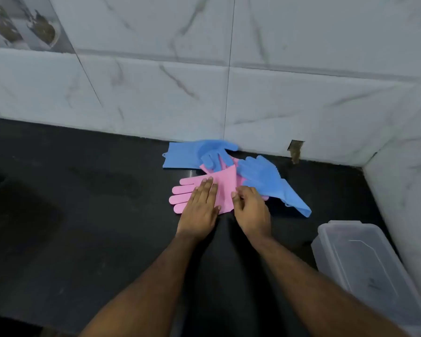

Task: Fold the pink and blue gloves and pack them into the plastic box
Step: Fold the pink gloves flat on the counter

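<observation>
Here the left hand (201,207) presses flat on the folded pink glove (212,190) on the black worktop (83,215), its grip open, while the right hand (252,210) pinches the glove's edge. Two blue gloves (265,176) lie just behind; the lidded plastic box (365,268) sits at right.

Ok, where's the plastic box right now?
In the head view, the plastic box sits at lower right on the black counter, beside the right forearm.
</observation>
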`<state>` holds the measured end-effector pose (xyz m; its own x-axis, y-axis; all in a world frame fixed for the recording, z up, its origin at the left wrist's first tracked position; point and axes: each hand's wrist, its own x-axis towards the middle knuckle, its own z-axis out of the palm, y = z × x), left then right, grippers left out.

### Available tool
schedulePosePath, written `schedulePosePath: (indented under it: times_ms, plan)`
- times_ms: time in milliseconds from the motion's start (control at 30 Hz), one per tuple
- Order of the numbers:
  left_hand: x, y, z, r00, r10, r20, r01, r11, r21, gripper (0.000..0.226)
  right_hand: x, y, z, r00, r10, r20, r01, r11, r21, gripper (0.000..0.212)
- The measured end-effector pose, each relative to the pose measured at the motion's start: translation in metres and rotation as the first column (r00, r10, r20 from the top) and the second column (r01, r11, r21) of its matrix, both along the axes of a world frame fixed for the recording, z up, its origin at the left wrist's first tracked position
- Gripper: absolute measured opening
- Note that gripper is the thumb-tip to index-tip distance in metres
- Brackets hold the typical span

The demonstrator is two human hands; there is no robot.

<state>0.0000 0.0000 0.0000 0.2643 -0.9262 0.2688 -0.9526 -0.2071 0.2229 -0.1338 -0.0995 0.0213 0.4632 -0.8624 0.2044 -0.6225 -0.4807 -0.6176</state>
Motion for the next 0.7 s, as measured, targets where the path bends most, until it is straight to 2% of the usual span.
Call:
schedulePosePath:
  times_ms: [100, 167, 267, 400, 467, 567, 700]
  plan:
    - [-0.001, 0.008, -0.016, 0.997, 0.059, -0.054, -0.057, 0.997, 0.047, 0.061, 0.008, 0.001, -0.012, 0.998, -0.035, 0.054, 0.028, 0.992, 0.127, 0.028]
    - [-0.004, 0.012, -0.025, 0.996, 0.077, -0.054, -0.073, 0.995, 0.061, 0.061, 0.009, 0.003, -0.02, 0.999, -0.038, 0.004, 0.037, 0.982, 0.185, 0.026]
    - [-0.003, 0.011, -0.023, 0.998, 0.059, -0.006, -0.058, 0.997, 0.05, 0.058, 0.007, 0.0, -0.028, 0.998, -0.058, -0.037, 0.065, 0.973, 0.222, 0.012]
    - [-0.001, 0.014, -0.022, 0.981, 0.185, -0.056, -0.184, 0.983, 0.019, 0.034, -0.007, 0.008, -0.033, 0.997, 0.008, 0.075, -0.026, 0.968, 0.249, 0.028]
    - [0.0, 0.015, -0.022, 0.978, 0.192, -0.078, -0.192, 0.981, 0.015, 0.026, -0.018, 0.016, -0.034, 0.991, 0.097, 0.095, -0.115, 0.972, 0.206, 0.035]
    - [0.0, 0.016, -0.023, 0.98, 0.169, -0.106, -0.17, 0.985, -0.002, 0.031, -0.033, 0.029, -0.033, 0.961, 0.22, 0.167, -0.241, 0.963, 0.118, 0.04]
    - [0.002, 0.02, -0.021, 0.966, 0.199, -0.166, -0.209, 0.977, -0.049, 0.033, -0.042, 0.034, -0.037, 0.949, 0.196, 0.248, -0.197, 0.98, -0.02, 0.027]
